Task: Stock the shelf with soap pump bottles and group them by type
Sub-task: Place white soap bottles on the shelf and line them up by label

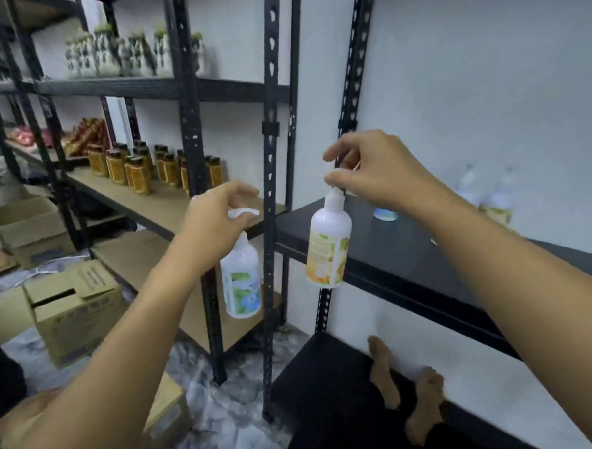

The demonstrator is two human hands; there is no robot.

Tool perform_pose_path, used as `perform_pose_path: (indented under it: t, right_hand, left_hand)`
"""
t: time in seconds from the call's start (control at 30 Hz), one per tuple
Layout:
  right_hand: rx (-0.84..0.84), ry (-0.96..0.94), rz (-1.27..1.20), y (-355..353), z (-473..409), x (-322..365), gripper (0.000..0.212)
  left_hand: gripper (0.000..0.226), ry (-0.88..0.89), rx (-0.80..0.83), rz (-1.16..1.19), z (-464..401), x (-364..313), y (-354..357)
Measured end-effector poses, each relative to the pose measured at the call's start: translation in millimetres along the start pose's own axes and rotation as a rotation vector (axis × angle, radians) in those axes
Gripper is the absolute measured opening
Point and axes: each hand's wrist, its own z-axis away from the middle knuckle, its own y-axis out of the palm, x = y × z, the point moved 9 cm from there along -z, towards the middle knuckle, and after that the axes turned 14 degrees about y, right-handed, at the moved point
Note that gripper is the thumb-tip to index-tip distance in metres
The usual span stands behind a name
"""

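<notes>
Left hand [215, 214] gripping blue-green soap bottle [241, 282] by pump, right hand [370, 167] pinching orange soap bottle [328, 248] pump, both hanging before black shelf [409, 249]

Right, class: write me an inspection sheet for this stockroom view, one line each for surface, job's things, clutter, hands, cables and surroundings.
Surface: black shelf, dark board, mostly bare.
Job's things: orange-label bottle and green-blue-label bottle, both hanging in the air; blurred shelved bottles at the wall.
Clutter: cardboard boxes on the floor.
Hands: left hand grips the green-blue bottle's pump; right hand pinches the orange bottle's pump.
Cables: white cord by the boxes.
Surroundings: amber jars on the neighbouring rack; white wall.
</notes>
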Motion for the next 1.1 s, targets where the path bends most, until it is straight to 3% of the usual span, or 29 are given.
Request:
perform_pose_path:
  t: [0.43,1.1]
  right_hand:
    - [-0.192,0.193,0.198,-145.8,-7.7,-81.9,0.027]
    - [-0.272,0.396,0.233,-178.4,-33.9,-217.8,0.026]
  left_hand:
    - [0.028,0.254,0.026,0.19,-126.1,-127.9,60.8]
    - [0.03,0.383,0.143,0.352,-202.4,-218.0,161.9]
